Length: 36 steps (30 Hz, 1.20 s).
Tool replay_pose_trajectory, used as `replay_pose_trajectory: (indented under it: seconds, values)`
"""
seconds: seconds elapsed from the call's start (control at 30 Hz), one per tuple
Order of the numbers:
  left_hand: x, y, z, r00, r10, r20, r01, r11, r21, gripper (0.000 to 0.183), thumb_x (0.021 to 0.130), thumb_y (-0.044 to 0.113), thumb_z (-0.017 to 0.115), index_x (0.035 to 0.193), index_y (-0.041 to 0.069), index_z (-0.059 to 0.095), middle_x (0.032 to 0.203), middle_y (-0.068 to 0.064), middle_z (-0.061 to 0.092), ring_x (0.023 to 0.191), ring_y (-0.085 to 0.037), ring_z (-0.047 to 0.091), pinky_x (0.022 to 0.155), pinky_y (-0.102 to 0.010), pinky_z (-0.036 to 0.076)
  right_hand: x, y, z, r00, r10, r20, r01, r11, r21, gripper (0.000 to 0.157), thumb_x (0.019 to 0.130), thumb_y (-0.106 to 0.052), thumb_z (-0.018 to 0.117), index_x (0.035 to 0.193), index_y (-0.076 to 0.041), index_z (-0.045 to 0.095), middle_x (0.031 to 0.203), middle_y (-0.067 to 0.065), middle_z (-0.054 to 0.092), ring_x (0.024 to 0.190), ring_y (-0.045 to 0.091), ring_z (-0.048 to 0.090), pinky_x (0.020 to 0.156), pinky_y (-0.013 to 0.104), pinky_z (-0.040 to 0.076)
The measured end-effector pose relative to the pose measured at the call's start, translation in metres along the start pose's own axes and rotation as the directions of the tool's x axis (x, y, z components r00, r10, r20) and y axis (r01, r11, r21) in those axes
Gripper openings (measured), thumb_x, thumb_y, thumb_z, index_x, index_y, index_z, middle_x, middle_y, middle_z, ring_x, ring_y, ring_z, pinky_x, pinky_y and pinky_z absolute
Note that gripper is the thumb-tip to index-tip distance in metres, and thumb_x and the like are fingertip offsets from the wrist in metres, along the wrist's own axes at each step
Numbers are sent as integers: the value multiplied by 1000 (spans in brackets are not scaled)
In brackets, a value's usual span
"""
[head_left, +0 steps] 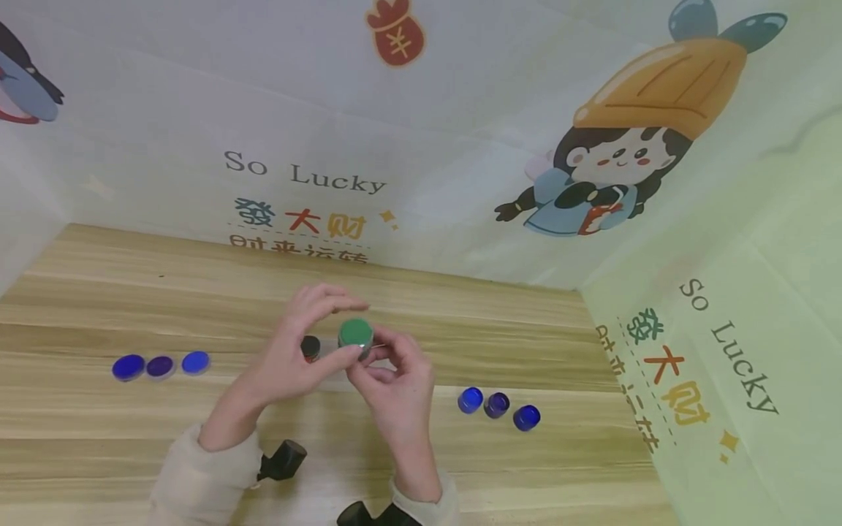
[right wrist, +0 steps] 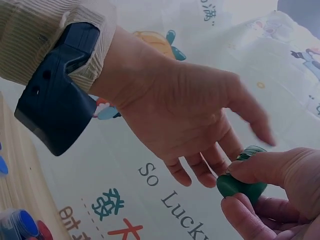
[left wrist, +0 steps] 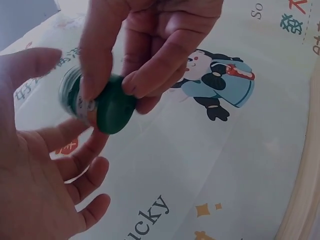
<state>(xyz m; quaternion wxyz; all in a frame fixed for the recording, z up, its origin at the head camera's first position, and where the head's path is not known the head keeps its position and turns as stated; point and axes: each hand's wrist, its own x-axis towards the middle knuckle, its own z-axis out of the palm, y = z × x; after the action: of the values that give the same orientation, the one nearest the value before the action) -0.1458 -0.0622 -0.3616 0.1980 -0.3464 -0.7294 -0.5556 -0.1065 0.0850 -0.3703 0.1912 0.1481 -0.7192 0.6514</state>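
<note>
My right hand (head_left: 397, 387) pinches a small green jar (head_left: 356, 333) between thumb and fingers, above the middle of the table. In the left wrist view, the jar (left wrist: 115, 107) is tilted, with a ridged end toward the left palm and a partly covered label. My left hand (head_left: 289, 351) is spread around the jar's other side, its fingers apart. The left thumb stands off the jar in the right wrist view; whether the other left fingers touch it, I cannot tell. Behind the left hand, a dark-topped jar with some red (head_left: 310, 348) is partly hidden.
Three flat round pieces, blue and purple, including a blue one (head_left: 195, 362), lie in a row at left on the wooden table (head_left: 79, 292). Three small blue and purple jars, one bright blue (head_left: 470, 399), stand at right. A printed white sheet (head_left: 460, 183) rises behind.
</note>
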Motion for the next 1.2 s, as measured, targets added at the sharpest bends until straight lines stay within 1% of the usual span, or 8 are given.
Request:
replay_pose_trajectory:
  seconds: [0.2, 0.4, 0.6, 0.7, 0.83, 0.9, 1.03, 1.2]
  values:
    - [0, 1, 0, 999, -34, -32, 34, 999, 11, 37, 64, 3, 82, 95, 8, 62, 101, -2, 58, 102, -18, 43, 89, -38, 30, -1, 0, 1, 1000, 3, -3, -3, 1000, -12, 31, 73, 9, 72, 103, 6, 65, 90, 17, 60, 75, 8, 57, 61, 30, 55]
    - [-1, 1, 0, 1000, 9, -5, -9, 1000, 10, 39, 70, 5, 74, 108, 4, 63, 108, -7, 59, 103, -19, 44, 86, -38, 30, -1, 1, 2, 1000, 8, -5, -8, 1000, -15, 31, 74, 7, 73, 103, 6, 64, 90, 16, 60, 74, 8, 58, 61, 30, 55]
    - [0, 1, 2, 999, -19, -43, 21, 999, 44, 35, 64, 8, 83, 92, 9, 62, 100, -3, 59, 101, -19, 44, 89, -41, 28, -1, 3, 2, 1000, 20, -6, -20, 1000, -14, 30, 73, 9, 72, 103, 6, 64, 92, 17, 60, 76, 8, 57, 62, 30, 55]
    - [-1, 0, 3, 999, -18, -34, 21, 997, 77, 41, 67, 21, 83, 99, 8, 60, 104, -4, 58, 102, -19, 44, 90, -42, 28, -1, 3, 2, 1000, 29, -12, -29, 1000, -3, 31, 73, 9, 72, 103, 7, 64, 92, 17, 60, 77, 8, 57, 63, 30, 55]
    - [-2, -2, 0, 1000, 26, 4, -26, 1000, 9, 37, 77, 17, 74, 109, 4, 62, 110, -8, 58, 104, -21, 43, 87, -42, 29, -1, 3, 2, 999, 34, -13, -34, 999, 0, 31, 73, 9, 72, 103, 7, 64, 91, 17, 59, 75, 8, 57, 62, 30, 55]
    - [-2, -2, -1, 1000, 27, 0, -27, 999, -19, 32, 75, 9, 73, 106, 5, 65, 109, -7, 59, 104, -20, 43, 87, -41, 28, -1, 2, 1, 999, 34, -10, -34, 999, -3, 30, 74, 9, 71, 103, 7, 64, 91, 16, 59, 74, 8, 57, 62, 30, 55]
    - [-1, -3, 1, 999, -3, -37, 5, 999, 48, 34, 67, 14, 82, 95, 8, 64, 103, -2, 58, 103, -18, 44, 89, -40, 28, -1, 2, 1, 999, 47, -13, -47, 999, -3, 31, 72, 11, 70, 102, 8, 64, 92, 17, 59, 76, 7, 57, 64, 30, 55]
    - [-1, -2, 2, 999, 15, -37, -13, 999, 48, 43, 69, 16, 79, 105, 5, 61, 107, -6, 57, 106, -21, 44, 91, -46, 25, -1, 4, 1, 999, 43, -18, -44, 999, -8, 32, 72, 11, 72, 102, 9, 63, 92, 18, 59, 76, 7, 57, 63, 30, 55]
